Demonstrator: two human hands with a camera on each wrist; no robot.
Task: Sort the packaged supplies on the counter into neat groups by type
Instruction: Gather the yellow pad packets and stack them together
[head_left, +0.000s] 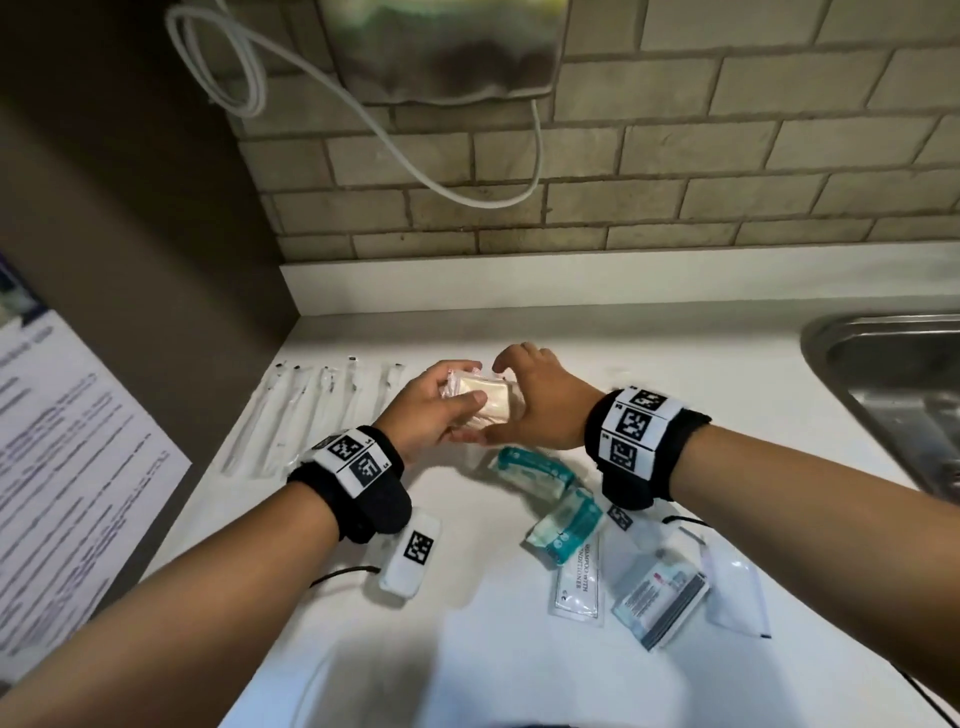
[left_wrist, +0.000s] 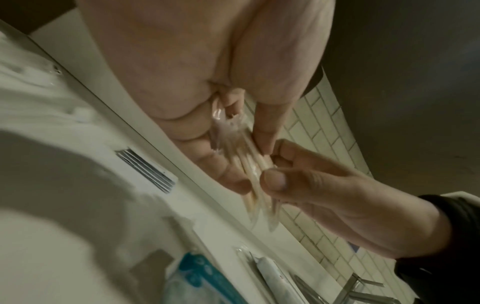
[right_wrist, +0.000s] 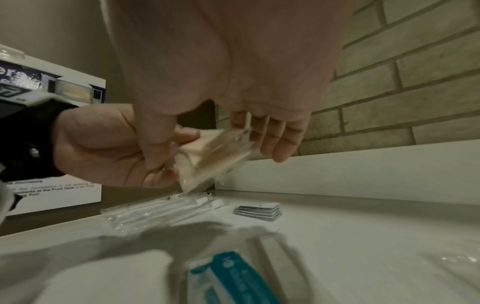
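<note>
You hold a small stack of cream-coloured packets in clear wrap (head_left: 480, 397) above the back of the counter (head_left: 675, 364), between both hands. Your left hand (head_left: 436, 402) has its thumb on top and fingers curled beneath; your right hand (head_left: 540, 400) pinches the near edge with its thumb while the other fingers arch over the far side. From the right wrist view the stack (right_wrist: 215, 152) reads as several thin flat pieces fanned apart at one end.

It looks light and thin, and the glossy film is probably slippery, so the pieces may slide out of line. Squeeze the flat faces, not the loose crimped ends, and square the edges before you set it down.

To the left, a row of long clear-wrapped sticks (head_left: 301, 410) lies in order against the wall corner. A fanned pile of grey-edged sachets (right_wrist: 259, 209) lies near the back wall. Below your hands, two teal packets (head_left: 550, 499) lie askew, partly overlapping a shampoo sachet (head_left: 579, 582), with a printed flat pack (head_left: 660, 597) and a clear zip bag (head_left: 737, 592) to the right. The sink (head_left: 883, 364) sits at the far right. The bare counter beside the sticks looks like the best landing spot; the unsorted heap is nearer you and out of the way.
</note>
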